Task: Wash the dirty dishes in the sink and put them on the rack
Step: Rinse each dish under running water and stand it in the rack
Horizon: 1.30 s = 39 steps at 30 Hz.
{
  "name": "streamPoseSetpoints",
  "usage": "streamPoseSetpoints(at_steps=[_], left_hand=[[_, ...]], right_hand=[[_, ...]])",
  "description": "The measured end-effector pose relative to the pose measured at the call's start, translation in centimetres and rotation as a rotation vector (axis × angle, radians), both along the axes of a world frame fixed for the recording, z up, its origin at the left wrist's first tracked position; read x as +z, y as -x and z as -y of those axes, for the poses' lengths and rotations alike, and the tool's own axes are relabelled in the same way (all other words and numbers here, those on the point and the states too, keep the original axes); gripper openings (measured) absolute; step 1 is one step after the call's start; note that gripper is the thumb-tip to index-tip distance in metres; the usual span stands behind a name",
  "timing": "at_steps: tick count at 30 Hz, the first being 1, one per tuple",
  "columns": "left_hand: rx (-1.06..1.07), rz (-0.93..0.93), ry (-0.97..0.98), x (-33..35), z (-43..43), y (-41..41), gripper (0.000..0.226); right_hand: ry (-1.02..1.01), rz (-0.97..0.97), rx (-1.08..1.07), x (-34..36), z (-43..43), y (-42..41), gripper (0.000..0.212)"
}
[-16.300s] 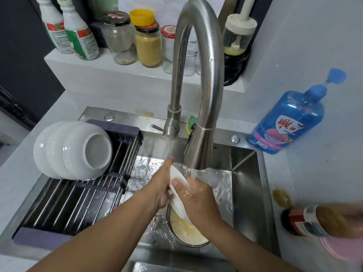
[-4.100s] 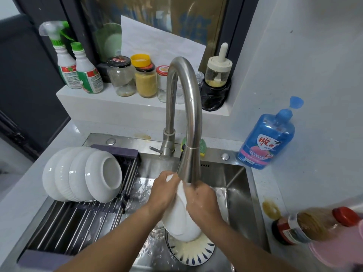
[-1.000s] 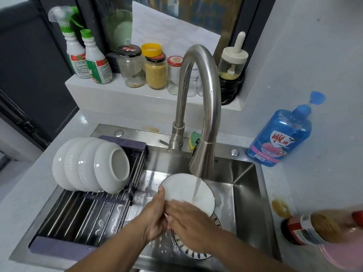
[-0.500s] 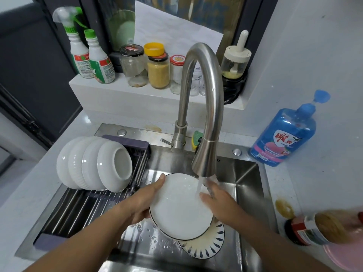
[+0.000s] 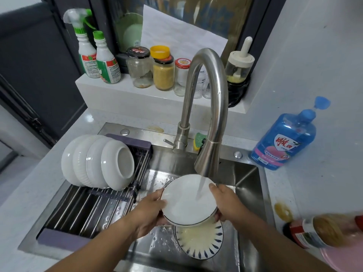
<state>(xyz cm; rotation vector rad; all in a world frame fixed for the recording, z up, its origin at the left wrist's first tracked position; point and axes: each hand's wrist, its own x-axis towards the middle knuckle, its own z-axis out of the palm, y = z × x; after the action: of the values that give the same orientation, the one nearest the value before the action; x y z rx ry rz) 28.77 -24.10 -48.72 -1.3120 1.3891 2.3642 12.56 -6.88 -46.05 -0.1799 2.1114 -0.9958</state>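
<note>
A white plate is held tilted under the running faucet, water striking its upper right part. My left hand grips its left rim and my right hand grips its right rim. Below it, on the sink floor, lies a dirty plate with a blue striped rim and yellowish residue. Several white bowls stand on edge at the back of the grey rack over the sink's left half.
A blue soap bottle stands on the counter at right, a sauce bottle lies near the front right beside a brown stain. A green sponge sits behind the faucet. Jars and spray bottles line the back ledge.
My right hand has shifted from the plate's lower right edge to grip its right rim, and the plate has tipped flatter under the stream. My left hand keeps its hold.
</note>
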Motion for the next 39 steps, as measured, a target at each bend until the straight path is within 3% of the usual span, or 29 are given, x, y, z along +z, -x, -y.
streamPoseSetpoints(at_steps=[6, 10, 12, 14, 19, 23, 27, 30, 33, 37, 39], left_hand=[[0.021, -0.004, 0.175, 1.2, 2.0, -1.1, 0.044], [0.030, -0.073, 0.306, 2.1, 2.9, -1.5, 0.046], [0.001, -0.102, 0.340, 2.1, 3.3, -1.5, 0.047], [-0.078, -0.148, 0.425, 2.3, 3.3, -1.7, 0.049], [-0.468, -0.205, 0.974, 1.5, 3.8, -3.8, 0.046], [-0.634, -0.294, 1.123, 2.1, 4.4, -5.2, 0.036], [-0.622, -0.277, 0.902, 4.4, 5.3, -5.1, 0.015], [-0.672, -0.292, 0.810, 6.3, 5.7, -4.6, 0.012], [-0.690, -0.312, 0.746, 7.0, 6.1, -4.3, 0.010], [-0.469, -0.322, 0.444, 7.0, 6.4, -4.8, 0.015], [-0.306, -0.267, 0.282, 7.1, 6.5, -5.0, 0.016]], right_hand=[[0.008, 0.215, -0.042, -1.4, 0.5, -1.2, 0.036], [0.130, 0.121, -0.013, -1.8, 1.6, -2.8, 0.020], [0.167, 0.065, -0.021, -1.3, 1.9, -3.0, 0.024], [0.194, 0.050, -0.053, -0.7, 2.0, -3.1, 0.025], [0.123, 0.133, -0.142, -0.4, 2.1, -2.5, 0.025], [0.069, 0.304, -0.258, 0.5, 3.0, -2.1, 0.023], [0.064, 0.453, -0.307, 2.1, 4.3, -2.6, 0.026], [0.025, 0.540, -0.351, 3.1, 4.7, -2.7, 0.023], [0.012, 0.578, -0.358, 3.7, 4.8, -2.6, 0.034], [0.102, 0.638, -0.390, 3.7, 4.4, -2.6, 0.064], [0.097, 0.642, -0.407, 3.2, 4.1, -3.6, 0.058]])
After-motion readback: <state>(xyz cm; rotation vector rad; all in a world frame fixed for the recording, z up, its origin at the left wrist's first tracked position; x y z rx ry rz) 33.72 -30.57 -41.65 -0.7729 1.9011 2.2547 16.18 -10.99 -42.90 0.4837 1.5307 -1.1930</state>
